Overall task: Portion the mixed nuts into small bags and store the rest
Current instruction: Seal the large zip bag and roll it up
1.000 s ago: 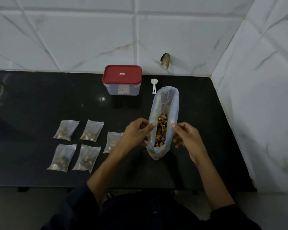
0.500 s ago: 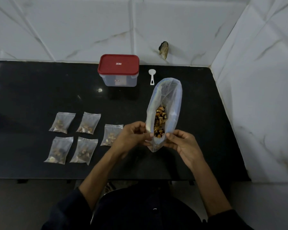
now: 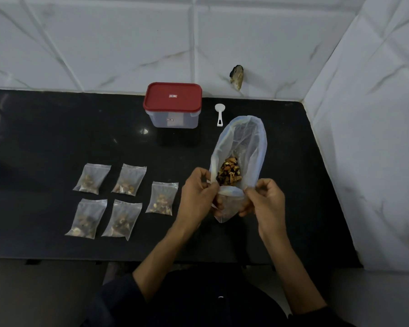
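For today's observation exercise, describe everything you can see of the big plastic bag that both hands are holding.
The big plastic bag is thin, translucent, whitish-blue film, crinkled and soft. Its mouth gapes wide open, facing the camera, and inside lies a brown heap of mixed nuts. It stands over the black counter, in front of the white scoop. The left hand pinches the near rim on one side and the right hand pinches the other; the near edge is folded over between them, with the bottom corner hanging below.
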Demonstrator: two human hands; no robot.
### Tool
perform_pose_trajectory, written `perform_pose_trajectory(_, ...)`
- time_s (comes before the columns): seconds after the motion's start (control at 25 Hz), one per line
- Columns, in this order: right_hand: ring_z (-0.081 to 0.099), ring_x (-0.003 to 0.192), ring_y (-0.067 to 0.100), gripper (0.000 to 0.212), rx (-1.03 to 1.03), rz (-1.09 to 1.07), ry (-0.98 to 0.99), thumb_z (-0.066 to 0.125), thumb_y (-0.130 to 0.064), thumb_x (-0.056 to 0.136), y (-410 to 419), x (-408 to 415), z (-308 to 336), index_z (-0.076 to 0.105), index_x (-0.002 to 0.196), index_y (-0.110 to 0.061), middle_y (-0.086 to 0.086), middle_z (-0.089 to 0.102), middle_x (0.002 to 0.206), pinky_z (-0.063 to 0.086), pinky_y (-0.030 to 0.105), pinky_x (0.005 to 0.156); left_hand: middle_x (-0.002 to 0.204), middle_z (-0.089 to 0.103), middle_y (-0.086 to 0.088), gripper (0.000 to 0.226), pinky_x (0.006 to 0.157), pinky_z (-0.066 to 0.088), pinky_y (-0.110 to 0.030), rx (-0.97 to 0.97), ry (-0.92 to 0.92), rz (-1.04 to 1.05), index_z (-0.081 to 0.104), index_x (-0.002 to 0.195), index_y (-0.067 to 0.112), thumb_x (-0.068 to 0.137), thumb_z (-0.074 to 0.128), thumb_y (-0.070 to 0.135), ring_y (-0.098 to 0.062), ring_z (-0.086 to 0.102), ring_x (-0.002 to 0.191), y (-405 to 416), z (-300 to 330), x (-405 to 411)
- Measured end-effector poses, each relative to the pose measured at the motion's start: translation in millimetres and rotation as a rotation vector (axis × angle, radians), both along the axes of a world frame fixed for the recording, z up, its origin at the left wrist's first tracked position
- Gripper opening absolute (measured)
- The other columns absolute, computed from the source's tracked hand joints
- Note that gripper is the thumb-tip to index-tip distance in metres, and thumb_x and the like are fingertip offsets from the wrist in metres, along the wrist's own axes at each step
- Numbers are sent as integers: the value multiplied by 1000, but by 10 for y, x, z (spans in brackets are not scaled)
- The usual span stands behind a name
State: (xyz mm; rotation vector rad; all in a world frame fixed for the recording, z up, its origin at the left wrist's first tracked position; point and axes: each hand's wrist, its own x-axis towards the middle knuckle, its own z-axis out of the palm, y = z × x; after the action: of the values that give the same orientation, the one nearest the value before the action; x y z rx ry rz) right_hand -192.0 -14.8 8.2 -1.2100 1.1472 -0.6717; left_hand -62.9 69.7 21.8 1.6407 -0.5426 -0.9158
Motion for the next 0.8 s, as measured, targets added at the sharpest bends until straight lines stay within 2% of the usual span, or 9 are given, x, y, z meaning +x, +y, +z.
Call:
perform_pose_trajectory(0.08, 65, 64, 24, 16, -167, -18, 120, 65, -8, 82, 43, 26, 51, 53, 87, -19, 10, 64, 80, 56, 34, 54, 73, 64, -12, 12, 44, 51, -27, 55, -142, -17, 48, 98, 15, 92, 55, 8, -22, 63, 54, 6, 36, -32)
perform_pose_trajectory(0.2, 60, 61, 28, 20, -351, 58, 225, 63, -6, 83, 110, 55, 141, 51, 84, -22, 11, 58, 72, 56, 36, 53, 81, 62, -3, 20, 50, 55, -31, 126, -505, -59, 45, 101, 20, 89, 58, 9, -13, 62, 57, 4, 70, -23)
perform_pose_trajectory(0.28, 57, 56, 23, 13, -191, 63, 78, 61, -12, 89, 117, 33, 196, 53, 94, -20, 9, 58, 70, 52, 32, 50, 81, 63, -3, 24, 51, 56, -35, 140, -470, -73, 43, 107, 20, 90, 57, 11, -12, 62, 56, 8, 93, 14)
perform_pose_trajectory(0.36, 56, 57, 17, 16, 105, 4, -84, 60, -20, 91, 71, -25, 234, 55, 106, -20, 5, 59, 69, 49, 29, 50, 81, 65, -4, 26, 48, 56, -34, 157, -351, -52, 42, 112, 20, 91, 55, 14, -13, 62, 55, 43, 103, 52)
perform_pose_trajectory(0.44, 58, 62, 15, 18, 276, 11, -107, 60, -24, 92, 32, -79, 228, 58, 109, -18, 3, 62, 74, 48, 29, 52, 85, 64, -5, 21, 54, 58, -39, 243, -428, -72, 41, 113, 19, 94, 50, 20, -17, 64, 61, 73, 45, 101)
perform_pose_trajectory(0.52, 61, 69, 15, 23, 336, 104, -129, 60, -27, 90, 54, -101, 201, 63, 107, -11, 5, 64, 85, 50, 29, 56, 88, 63, -6, 12, 61, 58, -45, 316, -450, -138, 45, 106, 16, 97, 44, 25, -21, 66, 68, 88, 20, 128)
perform_pose_trajectory(0.56, 62, 71, 16, 29, 358, 142, -167, 61, -27, 87, 73, -93, 189, 64, 109, -8, 7, 65, 88, 51, 29, 58, 91, 64, -8, 13, 63, 59, -44, 306, -354, -152, 48, 104, 15, 98, 44, 26, -23, 67, 73, 88, 34, 129)
perform_pose_trajectory(0.68, 64, 72, 17, 40, 426, 196, -300, 61, -25, 83, 92, -73, 191, 63, 117, -3, 10, 67, 92, 51, 31, 64, 103, 66, -17, 20, 62, 59, -39, 134, 185, -118, 53, 108, 11, 94, 56, 25, -27, 70, 84, 101, 123, 91)
perform_pose_trajectory(0.8, 65, 79, 21, 36, 514, 251, -367, 57, -19, 85, 57, -80, 174, 61, 116, -2, 15, 68, 99, 47, 35, 72, 104, 69, -16, 38, 70, 60, -37, -39, 455, -164, 53, 113, 3, 81, 67, 18, -28, 70, 90, 148, 157, 105)
